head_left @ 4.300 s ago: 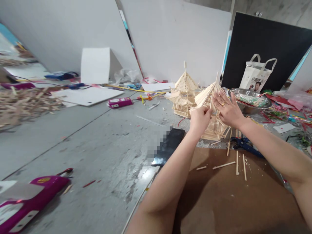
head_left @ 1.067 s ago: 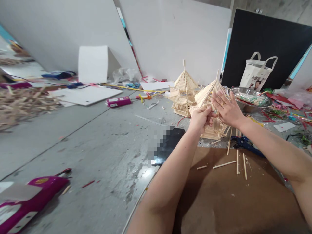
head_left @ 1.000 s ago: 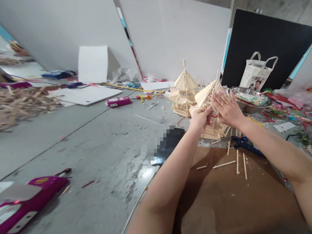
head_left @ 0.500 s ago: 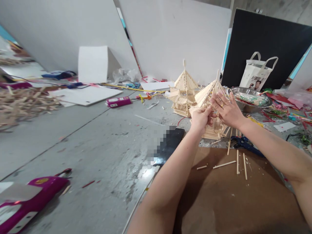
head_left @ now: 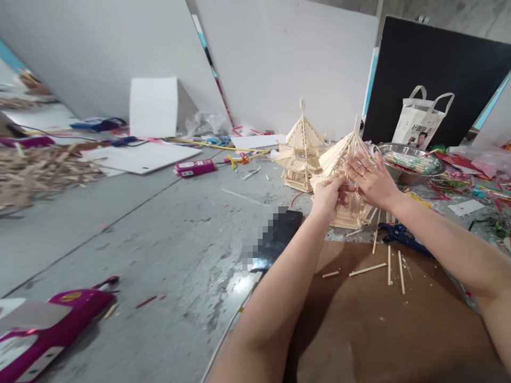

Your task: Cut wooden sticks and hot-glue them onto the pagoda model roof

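A pagoda-like model of thin wooden sticks (head_left: 335,157) stands right of centre, with a pointed roof above a lower tier. At its front my left hand (head_left: 330,196) is closed, the fingertips pinched at the roof's lower edge; what they hold is too small to make out. My right hand (head_left: 369,178), with a ring on one finger, lies against the right side of the roof, fingers stretched and spread. It hides part of the roof and upper tier. Just behind and left is a similar stick model (head_left: 301,141), touched by neither hand.
Loose sticks (head_left: 368,269) lie on a brown board (head_left: 383,330). Blue pliers (head_left: 405,238) are right of them, a black phone (head_left: 279,239) left. A metal bowl (head_left: 411,178) and bag (head_left: 419,122) stand behind. Magenta tools (head_left: 59,324) and a stick pile (head_left: 43,173) are left.
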`<action>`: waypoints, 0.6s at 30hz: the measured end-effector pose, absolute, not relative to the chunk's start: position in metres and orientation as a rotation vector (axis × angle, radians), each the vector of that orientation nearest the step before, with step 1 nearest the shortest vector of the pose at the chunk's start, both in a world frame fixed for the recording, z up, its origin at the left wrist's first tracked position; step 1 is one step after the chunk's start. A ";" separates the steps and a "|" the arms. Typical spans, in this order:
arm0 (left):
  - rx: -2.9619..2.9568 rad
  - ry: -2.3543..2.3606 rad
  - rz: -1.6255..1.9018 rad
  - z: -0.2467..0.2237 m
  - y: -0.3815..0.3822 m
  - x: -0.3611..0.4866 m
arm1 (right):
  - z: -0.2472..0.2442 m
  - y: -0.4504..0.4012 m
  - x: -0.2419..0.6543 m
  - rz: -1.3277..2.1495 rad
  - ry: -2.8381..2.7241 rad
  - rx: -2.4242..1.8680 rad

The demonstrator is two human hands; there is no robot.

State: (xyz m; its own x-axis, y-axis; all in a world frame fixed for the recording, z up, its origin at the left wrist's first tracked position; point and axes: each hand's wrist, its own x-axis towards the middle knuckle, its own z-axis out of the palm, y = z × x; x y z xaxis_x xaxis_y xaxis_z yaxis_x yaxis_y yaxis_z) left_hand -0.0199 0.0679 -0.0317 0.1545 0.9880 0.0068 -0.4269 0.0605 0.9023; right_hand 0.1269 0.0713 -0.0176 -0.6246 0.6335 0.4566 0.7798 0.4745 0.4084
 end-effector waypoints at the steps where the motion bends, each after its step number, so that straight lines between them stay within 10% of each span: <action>1: 0.923 0.776 1.262 -0.032 0.068 -0.020 | -0.017 0.071 0.126 -0.872 -2.482 -1.218; 18: 1.156 0.830 1.400 -0.041 0.074 -0.016 | -0.019 0.072 0.126 -0.866 -2.463 -1.203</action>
State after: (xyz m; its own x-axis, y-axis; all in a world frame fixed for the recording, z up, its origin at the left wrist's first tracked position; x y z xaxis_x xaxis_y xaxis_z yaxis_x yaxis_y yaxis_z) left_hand -0.0164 0.0743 -0.0411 0.0612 0.9789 0.1950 -0.2988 -0.1685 0.9393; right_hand 0.1264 0.0720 -0.0190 -0.6207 0.6247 0.4738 0.7837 0.4777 0.3970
